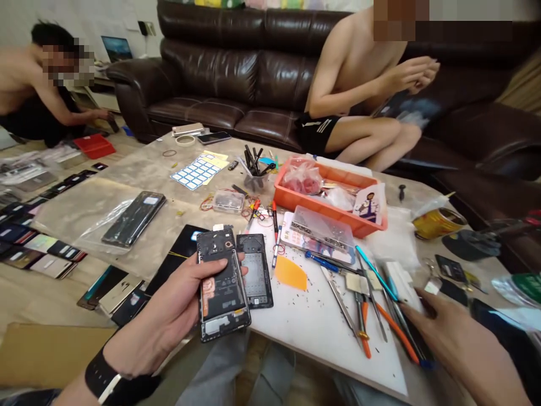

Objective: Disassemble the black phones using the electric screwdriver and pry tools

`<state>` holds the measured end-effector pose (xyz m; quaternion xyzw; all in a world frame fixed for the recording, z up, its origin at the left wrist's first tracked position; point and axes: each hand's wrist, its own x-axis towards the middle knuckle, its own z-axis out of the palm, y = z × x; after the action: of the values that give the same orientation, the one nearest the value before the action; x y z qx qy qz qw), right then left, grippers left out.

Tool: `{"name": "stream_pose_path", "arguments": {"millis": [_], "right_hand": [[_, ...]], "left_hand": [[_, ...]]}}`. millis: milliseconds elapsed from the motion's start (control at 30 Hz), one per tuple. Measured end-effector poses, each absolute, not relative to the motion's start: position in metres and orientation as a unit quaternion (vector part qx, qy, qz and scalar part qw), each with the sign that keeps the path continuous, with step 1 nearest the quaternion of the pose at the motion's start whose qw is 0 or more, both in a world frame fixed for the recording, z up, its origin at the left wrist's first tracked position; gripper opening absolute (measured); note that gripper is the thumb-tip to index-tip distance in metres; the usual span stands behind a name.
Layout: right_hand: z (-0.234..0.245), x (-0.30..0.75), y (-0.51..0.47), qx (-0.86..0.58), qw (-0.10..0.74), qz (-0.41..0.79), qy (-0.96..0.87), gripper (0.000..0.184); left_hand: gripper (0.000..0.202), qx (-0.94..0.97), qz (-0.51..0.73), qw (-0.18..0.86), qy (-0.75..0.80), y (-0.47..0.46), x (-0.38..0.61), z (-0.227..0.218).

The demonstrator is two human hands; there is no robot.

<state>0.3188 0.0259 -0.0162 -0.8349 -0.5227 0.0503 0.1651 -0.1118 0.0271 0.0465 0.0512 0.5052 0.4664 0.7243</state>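
Note:
My left hand [169,316] grips an opened phone [222,285] with its back cover off, battery and circuit board showing, held above the table's near edge. Its black back cover [255,270] lies on the white mat [313,321] just to the right. My right hand [459,338] reaches over a row of tools [372,307] on the mat: tweezers, screwdrivers and orange and blue pry sticks. Its fingers lie on a dark object at the tool row's right end. What that object is I cannot make out.
An orange tray [325,208] with bags, a clear parts box [323,228], an orange pick [291,274], a cup of pens [253,169] and a bagged phone [134,219] are on the table. Many phones lie on the floor at left. Two other people sit nearby.

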Motion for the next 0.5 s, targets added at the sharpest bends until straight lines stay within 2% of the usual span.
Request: {"name": "stream_pose_path", "arguments": {"millis": [100,167,200,233,300,367,500], "right_hand": [[-0.005,0.302,0.026,-0.829,0.087,0.037,-0.552,0.046],[0.003,0.265,0.024,-0.821,0.112,-0.002,-0.56,0.053],[0.005,0.238,0.022,-0.792,0.156,0.007,-0.59,0.052],[0.006,0.208,0.019,-0.75,0.22,0.03,-0.623,0.048],[0.003,0.145,0.014,-0.653,0.277,0.111,-0.696,0.04],[-0.005,0.09,0.01,-0.611,0.264,0.136,-0.734,0.04],[-0.023,0.039,0.004,-0.598,0.209,0.143,-0.76,0.053]], "left_hand": [[0.026,0.043,0.475,0.717,0.509,0.023,-0.117,0.042],[0.027,0.048,0.482,0.711,0.511,0.022,-0.117,0.042],[0.027,0.05,0.485,0.706,0.513,0.022,-0.117,0.042],[0.027,0.051,0.489,0.701,0.516,0.022,-0.117,0.041],[0.024,0.051,0.496,0.691,0.523,0.022,-0.117,0.04],[0.024,0.052,0.497,0.689,0.524,0.022,-0.117,0.037],[0.031,0.058,0.484,0.709,0.51,0.022,-0.119,0.024]]}}
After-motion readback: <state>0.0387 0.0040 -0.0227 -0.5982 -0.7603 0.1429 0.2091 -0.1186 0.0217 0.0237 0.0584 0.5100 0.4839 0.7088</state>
